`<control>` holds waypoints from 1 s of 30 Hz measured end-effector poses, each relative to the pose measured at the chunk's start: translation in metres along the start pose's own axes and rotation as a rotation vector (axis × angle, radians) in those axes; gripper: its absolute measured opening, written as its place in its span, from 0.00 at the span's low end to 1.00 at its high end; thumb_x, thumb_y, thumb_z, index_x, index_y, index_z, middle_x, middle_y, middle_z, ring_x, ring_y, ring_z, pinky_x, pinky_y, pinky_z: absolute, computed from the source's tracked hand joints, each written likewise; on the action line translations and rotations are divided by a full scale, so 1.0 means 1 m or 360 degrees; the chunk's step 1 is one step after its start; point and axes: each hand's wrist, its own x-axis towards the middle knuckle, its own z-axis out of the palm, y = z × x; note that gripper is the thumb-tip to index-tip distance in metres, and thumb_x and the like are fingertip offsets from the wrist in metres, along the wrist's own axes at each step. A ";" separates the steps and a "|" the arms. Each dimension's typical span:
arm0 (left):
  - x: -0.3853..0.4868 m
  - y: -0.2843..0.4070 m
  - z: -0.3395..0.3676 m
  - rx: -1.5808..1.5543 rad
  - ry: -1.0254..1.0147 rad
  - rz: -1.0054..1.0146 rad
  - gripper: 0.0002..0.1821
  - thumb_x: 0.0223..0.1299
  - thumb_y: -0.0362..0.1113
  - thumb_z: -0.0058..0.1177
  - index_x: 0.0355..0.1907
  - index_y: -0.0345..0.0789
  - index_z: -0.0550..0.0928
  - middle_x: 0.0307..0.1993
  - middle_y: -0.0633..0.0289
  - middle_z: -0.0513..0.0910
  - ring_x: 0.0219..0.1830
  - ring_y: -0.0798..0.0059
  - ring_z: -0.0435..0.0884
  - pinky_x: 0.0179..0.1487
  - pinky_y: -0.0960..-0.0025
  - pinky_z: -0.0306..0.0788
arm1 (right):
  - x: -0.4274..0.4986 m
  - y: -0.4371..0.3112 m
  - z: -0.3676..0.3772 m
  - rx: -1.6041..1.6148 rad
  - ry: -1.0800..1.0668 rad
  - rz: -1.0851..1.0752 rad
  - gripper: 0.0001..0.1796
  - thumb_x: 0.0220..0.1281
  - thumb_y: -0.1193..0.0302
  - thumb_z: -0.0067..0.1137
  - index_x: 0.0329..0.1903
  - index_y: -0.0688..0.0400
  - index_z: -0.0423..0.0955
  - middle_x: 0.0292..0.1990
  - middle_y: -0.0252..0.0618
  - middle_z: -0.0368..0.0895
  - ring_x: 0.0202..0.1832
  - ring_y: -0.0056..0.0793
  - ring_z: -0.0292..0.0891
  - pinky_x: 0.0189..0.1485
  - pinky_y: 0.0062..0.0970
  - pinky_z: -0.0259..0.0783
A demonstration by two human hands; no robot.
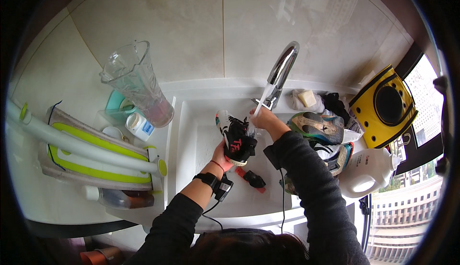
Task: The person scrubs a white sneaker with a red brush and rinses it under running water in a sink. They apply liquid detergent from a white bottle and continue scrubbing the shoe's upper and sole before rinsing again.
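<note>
My left hand [221, 156] grips a black-and-white lace-up sneaker [237, 143] near its heel, above the white sink [205, 193]. Red lettering marks the shoe's dark upper, and its toe points toward the wall. From the chrome faucet [284, 64], running water [264, 98] falls onto my right hand [264, 118], beside the laces. The fingers of that hand are partly hidden, so whether they pinch anything is unclear. Below the sneaker, a red-and-black item [251, 179] lies in the sink; its kind is hard to make out.
Right of the basin are an upturned sneaker [320, 126], a white-and-blue sneaker [332, 157], a white jug [366, 171], bar soap [307, 98] and a yellow bag [382, 107]. Leftward stand a glass vase [143, 85], a white bottle [139, 125], a flat mop [100, 150] and a plastic bottle [120, 197].
</note>
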 end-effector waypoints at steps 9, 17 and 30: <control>0.008 -0.010 -0.020 -0.0015 -0.0037 -0.0109 0.29 0.73 0.54 0.28 0.64 0.36 0.69 0.56 0.56 0.78 0.56 0.60 0.78 0.60 0.55 0.72 | 0.031 0.027 -0.007 -0.0990 -0.0148 -0.0429 0.19 0.61 0.68 0.50 0.55 0.57 0.74 0.52 0.40 0.80 0.53 0.43 0.77 0.52 0.39 0.74; -0.022 -0.006 -0.060 0.0117 0.0137 -0.0093 0.25 0.73 0.50 0.38 0.66 0.39 0.68 0.58 0.58 0.77 0.57 0.65 0.77 0.62 0.62 0.70 | 0.011 -0.015 -0.019 -0.1383 -0.0225 -0.0217 0.21 0.67 0.69 0.44 0.62 0.51 0.71 0.62 0.35 0.72 0.64 0.34 0.68 0.60 0.39 0.71; -0.079 0.011 -0.027 0.3207 0.0715 0.1656 0.41 0.47 0.38 0.65 0.68 0.49 0.68 0.56 0.48 0.69 0.58 0.46 0.67 0.62 0.46 0.60 | -0.167 -0.069 -0.022 -0.0579 0.0450 -0.0574 0.13 0.58 0.64 0.57 0.41 0.57 0.80 0.43 0.40 0.83 0.50 0.39 0.78 0.52 0.39 0.72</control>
